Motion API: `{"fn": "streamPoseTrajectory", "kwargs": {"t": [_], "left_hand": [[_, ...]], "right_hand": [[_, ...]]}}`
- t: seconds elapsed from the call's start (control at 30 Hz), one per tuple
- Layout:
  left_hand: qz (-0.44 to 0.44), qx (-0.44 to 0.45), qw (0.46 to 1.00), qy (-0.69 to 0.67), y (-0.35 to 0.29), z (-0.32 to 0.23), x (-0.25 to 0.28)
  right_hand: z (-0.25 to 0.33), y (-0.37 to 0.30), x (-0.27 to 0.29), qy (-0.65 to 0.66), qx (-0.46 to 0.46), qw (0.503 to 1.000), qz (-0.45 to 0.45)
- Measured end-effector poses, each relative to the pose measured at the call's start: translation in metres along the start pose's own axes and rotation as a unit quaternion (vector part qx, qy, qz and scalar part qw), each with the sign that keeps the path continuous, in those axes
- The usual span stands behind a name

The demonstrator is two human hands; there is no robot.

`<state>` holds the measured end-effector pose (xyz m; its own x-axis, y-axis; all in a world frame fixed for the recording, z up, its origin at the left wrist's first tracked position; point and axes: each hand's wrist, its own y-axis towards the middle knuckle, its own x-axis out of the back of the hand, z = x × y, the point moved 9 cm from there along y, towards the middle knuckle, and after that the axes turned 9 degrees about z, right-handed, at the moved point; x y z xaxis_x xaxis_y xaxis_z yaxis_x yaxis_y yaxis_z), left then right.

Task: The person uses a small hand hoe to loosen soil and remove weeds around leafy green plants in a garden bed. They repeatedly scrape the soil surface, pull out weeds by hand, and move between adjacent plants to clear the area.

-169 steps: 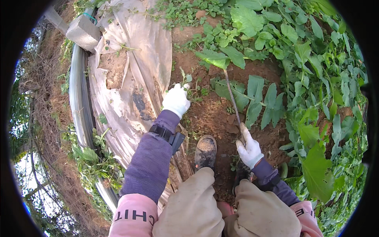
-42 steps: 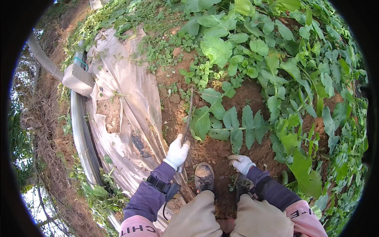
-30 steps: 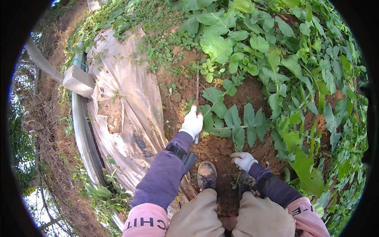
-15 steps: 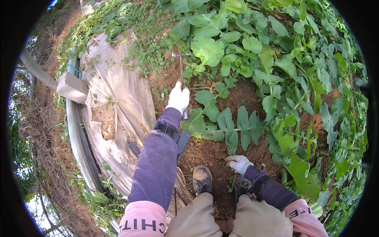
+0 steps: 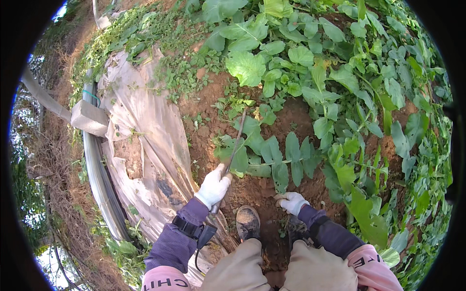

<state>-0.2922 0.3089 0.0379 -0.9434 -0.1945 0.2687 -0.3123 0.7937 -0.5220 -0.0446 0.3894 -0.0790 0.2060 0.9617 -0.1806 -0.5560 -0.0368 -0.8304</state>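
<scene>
My left hand (image 5: pixel 213 187), in a white glove, is wrapped round the handle of a thin-shafted hand hoe (image 5: pixel 236 145). The shaft slants up and away from it, and its far end meets low leaves, where the head is hard to see. Beside the shaft, a broad-leaved green plant (image 5: pixel 276 162) spreads low over the brown soil. My right hand (image 5: pixel 292 202), also white-gloved, is held low by my right shoe, just below that plant's leaves. Its fingers are curled closed with the tips brownish; whatever they hold cannot be made out.
Torn pale plastic sheeting (image 5: pixel 145 111) covers the ground on the left. Beyond it lie a grey pipe (image 5: pixel 99 179) and a concrete block (image 5: pixel 90 119). Dense leafy plants (image 5: pixel 359 92) fill the right and far side. My shoes (image 5: pixel 248 223) stand on bare soil.
My left hand has drawn back toward me with the hoe, whose far end has come nearer and swung slightly right. My right hand has stayed almost in place.
</scene>
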Motion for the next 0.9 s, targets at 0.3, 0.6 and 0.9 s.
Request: {"fn": "streamPoseTrajectory", "kwargs": {"t": [0.3, 0.6, 0.9], "left_hand": [[-0.086, 0.036, 0.996, -0.003, -0.035, 0.044, -0.01], [-0.168, 0.075, 0.978, -0.098, -0.061, 0.025, 0.044], [-0.026, 0.144, 0.986, 0.079, -0.166, 0.061, -0.042]], "right_hand": [[0.0, 0.001, 0.003, -0.013, 0.017, 1.0, -0.001], [0.007, -0.004, -0.005, 0.029, -0.01, 1.0, -0.001], [0.002, -0.003, 0.0, -0.003, -0.03, 1.0, -0.004]]}}
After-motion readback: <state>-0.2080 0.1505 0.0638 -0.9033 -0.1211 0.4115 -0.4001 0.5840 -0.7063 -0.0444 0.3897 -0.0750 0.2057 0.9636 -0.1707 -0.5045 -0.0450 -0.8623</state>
